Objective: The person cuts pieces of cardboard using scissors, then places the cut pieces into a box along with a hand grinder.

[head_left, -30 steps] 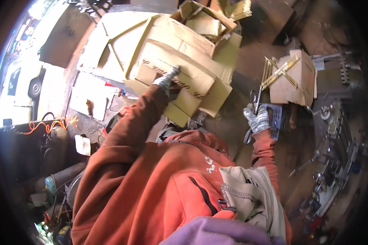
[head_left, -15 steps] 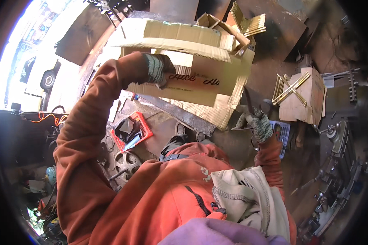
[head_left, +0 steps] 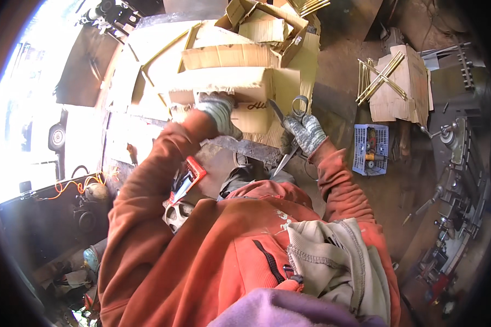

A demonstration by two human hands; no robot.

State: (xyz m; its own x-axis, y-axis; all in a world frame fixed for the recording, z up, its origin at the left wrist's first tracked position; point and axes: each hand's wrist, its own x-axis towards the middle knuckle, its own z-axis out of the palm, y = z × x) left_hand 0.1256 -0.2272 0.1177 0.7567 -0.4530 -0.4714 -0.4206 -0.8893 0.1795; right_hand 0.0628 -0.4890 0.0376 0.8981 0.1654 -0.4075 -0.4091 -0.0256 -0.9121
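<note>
My left hand, in a grey knitted glove, is closed on the left part of a brown cardboard box with dark lettering. Its fingertips are partly hidden against the cardboard. My right hand, gloved alike, grips a pair of scissors just right of the box. One finger ring stands up above the hand, and a bright blade points down toward my legs. A dark, slightly curved strip like a blade also sticks out from that hand toward the box; I cannot tell whether it belongs to the scissors.
Open cardboard pieces lie behind the box on a bench with a dark front edge. Rods rest on another carton at right, above a blue plastic crate. A red crate stands below left; machinery lines the right.
The box has tipped, so its printed face looks shorter and its top shows. My left hand has come lower and nearer; the right hand with the scissors has moved left, closer to the box.
</note>
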